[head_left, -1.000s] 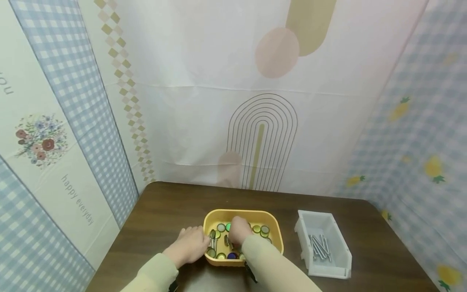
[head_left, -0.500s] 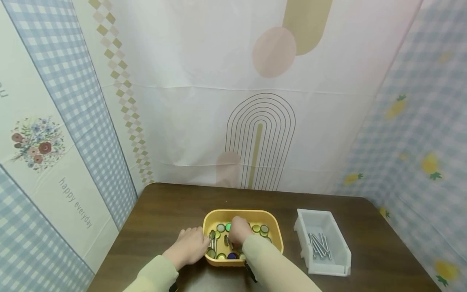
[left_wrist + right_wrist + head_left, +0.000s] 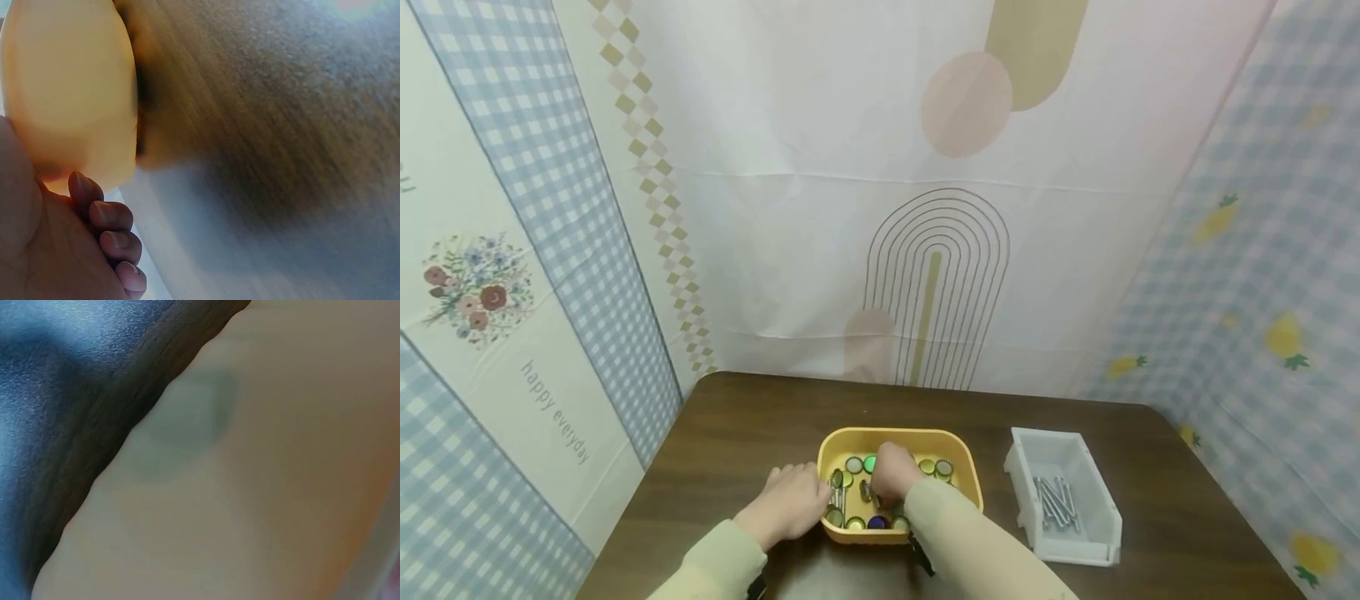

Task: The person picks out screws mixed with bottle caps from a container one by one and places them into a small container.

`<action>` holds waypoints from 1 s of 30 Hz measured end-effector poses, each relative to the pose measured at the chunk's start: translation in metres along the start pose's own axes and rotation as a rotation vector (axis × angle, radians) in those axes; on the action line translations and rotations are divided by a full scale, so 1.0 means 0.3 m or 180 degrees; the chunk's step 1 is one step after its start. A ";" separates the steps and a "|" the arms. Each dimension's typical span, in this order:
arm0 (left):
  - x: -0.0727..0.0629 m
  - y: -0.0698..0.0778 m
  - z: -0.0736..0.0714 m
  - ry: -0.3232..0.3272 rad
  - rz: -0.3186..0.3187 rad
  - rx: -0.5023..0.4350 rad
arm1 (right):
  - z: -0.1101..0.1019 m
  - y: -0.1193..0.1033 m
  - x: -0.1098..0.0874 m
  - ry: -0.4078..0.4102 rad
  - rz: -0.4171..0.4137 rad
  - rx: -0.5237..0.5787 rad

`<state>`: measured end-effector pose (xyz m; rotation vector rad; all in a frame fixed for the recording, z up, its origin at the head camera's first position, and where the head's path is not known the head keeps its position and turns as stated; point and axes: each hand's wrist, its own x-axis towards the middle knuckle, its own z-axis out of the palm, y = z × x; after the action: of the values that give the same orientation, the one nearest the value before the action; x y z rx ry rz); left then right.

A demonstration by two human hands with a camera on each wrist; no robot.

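A yellow plastic bin [image 3: 895, 537] on the table holds several bottle caps, among them a green one [image 3: 870, 464] and a dark blue one [image 3: 877, 522]. A few silver rods, like bolts [image 3: 840, 502], lie at its left end. My left hand [image 3: 793, 500] grips the bin's left side at the rim; the left wrist view shows curled fingers below the bin wall [image 3: 75, 94]. My right hand [image 3: 892, 473] reaches down into the bin's middle beside a cap standing on edge [image 3: 866, 491]. Its fingertips are hidden, so I cannot tell what they hold.
To the right stands a white open-front bin [image 3: 1101, 508] with several long silver bolts [image 3: 1057, 502] in it. The dark wooden table [image 3: 760, 417] ends at a printed cloth wall [image 3: 790, 275] behind, with checked cloth on both sides.
The head view shifts slightly. Both hands stay in place at the yellow bin; the right forearm has shifted a little to the right.
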<state>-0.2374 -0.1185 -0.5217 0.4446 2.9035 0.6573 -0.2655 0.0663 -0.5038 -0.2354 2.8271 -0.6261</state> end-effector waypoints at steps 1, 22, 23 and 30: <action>0.002 0.001 0.001 0.0003 0.0005 0.0001 | -0.002 0.009 0.002 -0.0009 -0.0029 0.0054; 0.000 -0.009 -0.003 -0.0035 -0.0020 -0.0006 | -0.222 0.242 -0.064 -0.0434 -0.0012 0.2628; 0.001 -0.009 -0.002 -0.0032 -0.0018 -0.0008 | -0.230 0.253 -0.070 -0.0422 -0.0038 0.2630; 0.003 0.000 -0.003 -0.0042 -0.0013 -0.0031 | -0.278 0.326 -0.105 -0.0324 -0.0003 0.2748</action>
<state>-0.2384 -0.1186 -0.5210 0.4401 2.8868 0.6650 -0.2673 0.1933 -0.4667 -0.0975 2.1976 -1.6719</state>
